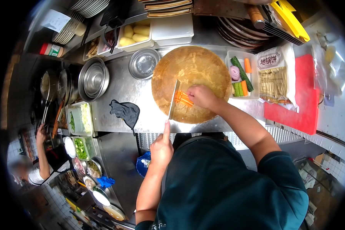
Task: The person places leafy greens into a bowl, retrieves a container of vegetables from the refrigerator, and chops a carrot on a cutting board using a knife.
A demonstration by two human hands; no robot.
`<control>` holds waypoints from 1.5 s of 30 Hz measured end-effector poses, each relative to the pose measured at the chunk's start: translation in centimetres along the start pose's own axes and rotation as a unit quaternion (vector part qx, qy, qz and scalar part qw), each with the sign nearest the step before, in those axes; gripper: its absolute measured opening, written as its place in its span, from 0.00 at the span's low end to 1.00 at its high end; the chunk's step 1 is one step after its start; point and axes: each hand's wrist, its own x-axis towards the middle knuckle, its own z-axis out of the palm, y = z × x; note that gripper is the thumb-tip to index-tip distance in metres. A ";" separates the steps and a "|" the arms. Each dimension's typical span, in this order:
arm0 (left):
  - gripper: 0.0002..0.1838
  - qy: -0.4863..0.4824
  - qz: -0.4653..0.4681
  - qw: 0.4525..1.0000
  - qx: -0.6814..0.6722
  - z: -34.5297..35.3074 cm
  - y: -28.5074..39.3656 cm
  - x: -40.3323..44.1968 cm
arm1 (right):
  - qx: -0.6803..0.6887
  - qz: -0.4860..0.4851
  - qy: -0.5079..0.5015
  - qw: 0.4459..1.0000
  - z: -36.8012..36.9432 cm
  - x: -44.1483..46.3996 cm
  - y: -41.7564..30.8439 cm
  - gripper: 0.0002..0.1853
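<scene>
A thick round wooden chopping block (191, 65) stands on the steel counter. Near its front edge lie orange carrot strips (184, 100). My right hand (201, 96) comes in from the right, its curled fingers pressing on the far end of the strips. At the left end of the carrot a cleaver (174, 100) stands on edge, its blade seen nearly edge-on. My left hand (161, 148) is closed at the cleaver's near end, index finger stretched along it; the handle is mostly hidden by the hand.
Left of the block are a metal bowl (144, 63), stacked bowls (92, 79) and a dark cloth (125, 113). A vegetable tub (242, 74), a bag of flat sticks (273, 82) and a red board (293, 115) stand right. Far left, a co-worker's hand (41, 134) holds a pan handle.
</scene>
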 end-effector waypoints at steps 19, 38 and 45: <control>0.48 -0.056 0.008 0.997 0.046 -0.9 0.5 0.0 | -0.020 -0.072 0.107 0.991 -1.8 -2.2 -3.1 0.04; 0.52 -0.106 0.013 0.993 0.057 0.3 0.4 2.0 | -0.060 -0.185 0.044 0.980 0.5 -2.5 -2.5 0.04; 0.52 -0.061 0.019 0.998 0.028 1.0 0.3 1.3 | -0.078 -0.194 0.038 0.977 0.3 -2.4 -2.5 0.04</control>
